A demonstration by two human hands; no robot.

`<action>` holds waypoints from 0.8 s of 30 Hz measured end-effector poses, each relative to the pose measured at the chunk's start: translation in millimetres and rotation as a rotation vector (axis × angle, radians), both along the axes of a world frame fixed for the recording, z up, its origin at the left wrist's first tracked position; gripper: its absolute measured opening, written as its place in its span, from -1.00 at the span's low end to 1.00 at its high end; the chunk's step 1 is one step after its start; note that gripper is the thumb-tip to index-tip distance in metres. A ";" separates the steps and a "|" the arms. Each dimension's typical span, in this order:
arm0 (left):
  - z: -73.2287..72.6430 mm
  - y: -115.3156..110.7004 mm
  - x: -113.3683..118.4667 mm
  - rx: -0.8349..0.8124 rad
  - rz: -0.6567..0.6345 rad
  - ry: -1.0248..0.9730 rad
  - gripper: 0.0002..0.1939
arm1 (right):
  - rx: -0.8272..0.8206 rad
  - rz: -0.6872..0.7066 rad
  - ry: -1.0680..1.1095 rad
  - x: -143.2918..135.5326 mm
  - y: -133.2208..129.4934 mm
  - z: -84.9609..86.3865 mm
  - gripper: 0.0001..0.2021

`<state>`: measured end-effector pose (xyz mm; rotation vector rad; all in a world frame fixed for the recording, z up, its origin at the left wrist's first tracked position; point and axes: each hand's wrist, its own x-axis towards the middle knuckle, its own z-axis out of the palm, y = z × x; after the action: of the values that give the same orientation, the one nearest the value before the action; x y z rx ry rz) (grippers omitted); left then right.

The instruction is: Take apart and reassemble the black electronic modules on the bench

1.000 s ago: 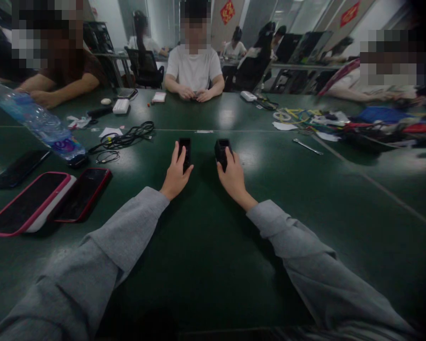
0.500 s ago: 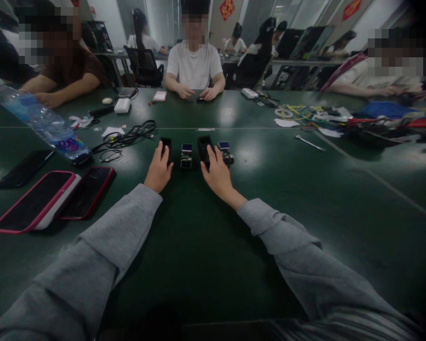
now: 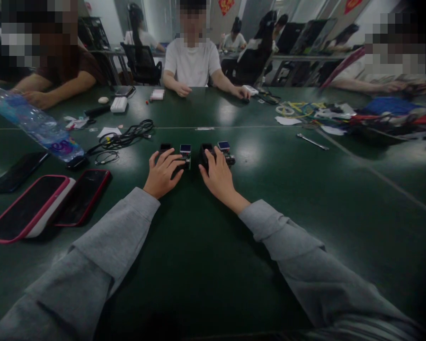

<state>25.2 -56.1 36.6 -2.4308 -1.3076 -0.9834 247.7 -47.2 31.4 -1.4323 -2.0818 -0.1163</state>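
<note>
In the head view, has the left case (image 3: 165,146) and right case (image 3: 206,148) on the table (image 3: 206,265), both lengthwise away from the body. Has the left board (image 3: 188,161) and right board (image 3: 229,157) each just right of a case, likewise lengthwise, with screens (image 3: 223,146) at the far ends. Spreads the left hand (image 3: 161,174) palm down over the left case, fingers slanting right across the left board; impossible to say whether grasping either. Drapes the right hand (image 3: 218,174) over the right case, fingers pointing away; grip unclear. Angles both sleeves (image 3: 117,241) inward.
</note>
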 end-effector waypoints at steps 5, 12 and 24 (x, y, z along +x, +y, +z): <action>0.2 -0.1 1.2 -0.038 -0.091 0.032 -0.69 | -0.006 0.024 -0.042 1.5 -1.4 1.8 -0.53; -1.2 9.0 -6.8 -0.068 -0.037 -0.192 -0.71 | -0.008 0.040 -0.046 2.3 -1.8 3.9 -0.51; -29.2 41.8 -32.6 -0.263 0.143 -0.821 -0.76 | -0.036 0.333 -0.212 -8.4 -14.9 7.7 -0.52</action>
<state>-7.4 -14.3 7.4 -2.0998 -1.9112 -1.9923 239.3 -62.1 39.1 -1.1134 -2.4775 -0.1008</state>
